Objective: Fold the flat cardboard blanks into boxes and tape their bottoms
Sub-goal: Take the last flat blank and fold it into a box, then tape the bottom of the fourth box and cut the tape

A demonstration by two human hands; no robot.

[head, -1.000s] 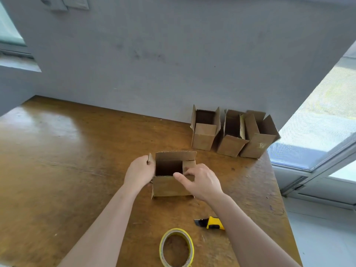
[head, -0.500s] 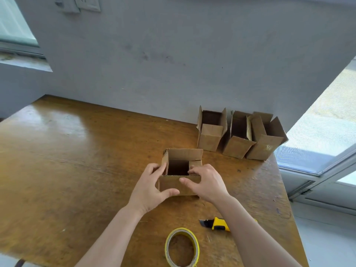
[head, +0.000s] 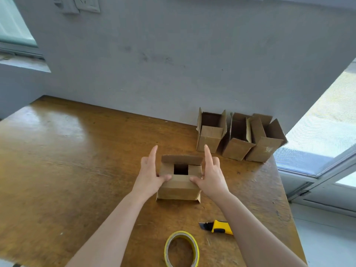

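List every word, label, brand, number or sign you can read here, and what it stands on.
No text can be read anywhere.
The half-folded box, the three boxes by the wall, the tape roll and the utility knife show no print.
The wall plates are too blurred to tell.

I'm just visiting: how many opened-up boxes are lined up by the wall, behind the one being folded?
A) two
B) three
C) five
B: three open boxes stand in a row at the wall, the left box, the middle box and the right box, beyond the box being folded.
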